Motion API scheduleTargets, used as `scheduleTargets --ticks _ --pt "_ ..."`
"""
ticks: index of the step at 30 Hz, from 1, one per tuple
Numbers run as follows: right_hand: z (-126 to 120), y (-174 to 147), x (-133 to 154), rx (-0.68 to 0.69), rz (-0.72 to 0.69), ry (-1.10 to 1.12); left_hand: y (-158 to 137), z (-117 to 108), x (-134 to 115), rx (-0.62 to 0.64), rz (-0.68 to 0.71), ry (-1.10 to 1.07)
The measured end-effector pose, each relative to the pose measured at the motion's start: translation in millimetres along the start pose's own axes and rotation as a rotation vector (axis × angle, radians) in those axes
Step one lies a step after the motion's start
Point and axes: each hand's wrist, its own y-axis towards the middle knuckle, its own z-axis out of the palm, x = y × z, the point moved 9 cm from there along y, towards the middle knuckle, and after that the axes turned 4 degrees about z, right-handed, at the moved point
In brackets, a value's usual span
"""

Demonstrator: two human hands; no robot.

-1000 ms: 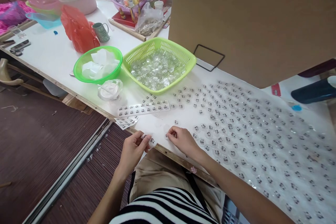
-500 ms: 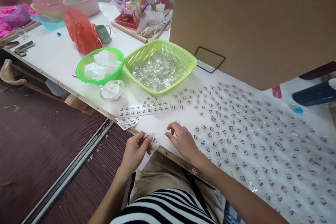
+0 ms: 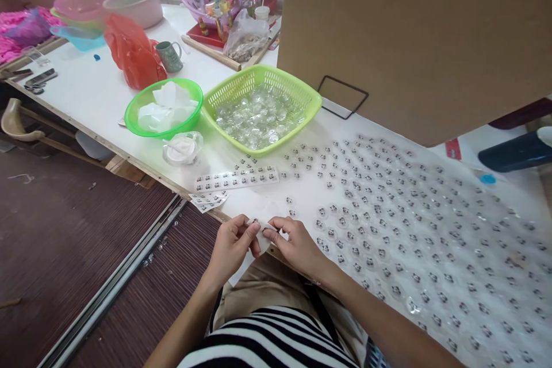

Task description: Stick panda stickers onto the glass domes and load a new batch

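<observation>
My left hand (image 3: 233,246) pinches a white strip of panda stickers (image 3: 264,243) between thumb and fingers, just off the table's front edge. My right hand (image 3: 297,243) is closed at the strip's other side, thumb and forefinger meeting on a panda print. The fingertips partly cover the strip. Left of my hands lie a long panda sticker sheet (image 3: 237,179) and a smaller sticker sheet (image 3: 209,201) that overhangs the edge. To the right, many clear round pieces with panda prints (image 3: 379,207) are spread across the white table.
Behind stands a yellow-green basket (image 3: 311,104) holding clear round pieces (image 3: 261,121). Beside it are a green bowl (image 3: 196,118) with white paper scraps and a bagged white roll (image 3: 181,149). A large cardboard box (image 3: 409,40) rises at the back right. A red bag (image 3: 133,52) and mug (image 3: 169,57) sit farther back.
My right hand has moved left and down from above the table to the strip and now grips it. The left hand has shifted slightly right, still holding the strip.
</observation>
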Motion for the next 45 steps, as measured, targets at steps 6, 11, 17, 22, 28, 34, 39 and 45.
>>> scheduleTargets --ticks 6,11,17,22,28,34,39,45 --pt "-16.0 -8.1 4.2 -0.188 -0.086 -0.008 -0.4 -7.8 2.1 -0.126 0.018 0.023" --pt "-20.4 -14.5 16.7 -0.238 -0.213 -0.093 -0.9 -11.6 -0.7 -0.172 0.019 0.052" --pt "-31.7 -10.5 3.4 -0.258 -0.074 0.165 -2.5 -14.6 1.3 -0.177 0.03 0.062" --pt "-23.3 1.7 1.8 -0.219 -0.021 0.339 -1.2 -5.9 0.4 -0.133 0.037 0.073" --pt "-20.0 3.1 15.7 -0.249 -0.045 0.453 -9.8 -19.9 -13.2 -0.094 0.082 0.157" --pt "-55.2 1.4 10.6 -0.409 -0.051 0.487 -60.0 -160.4 -144.7 -0.663 0.711 0.322" --pt "-54.9 4.8 -1.1 -0.419 -0.033 0.489 0.0 -231.7 -242.4 -0.885 0.951 0.877" --pt "-52.5 4.2 -7.4 -0.439 -0.018 0.439 172.3 -269.9 -206.0 -0.482 0.4 1.141"
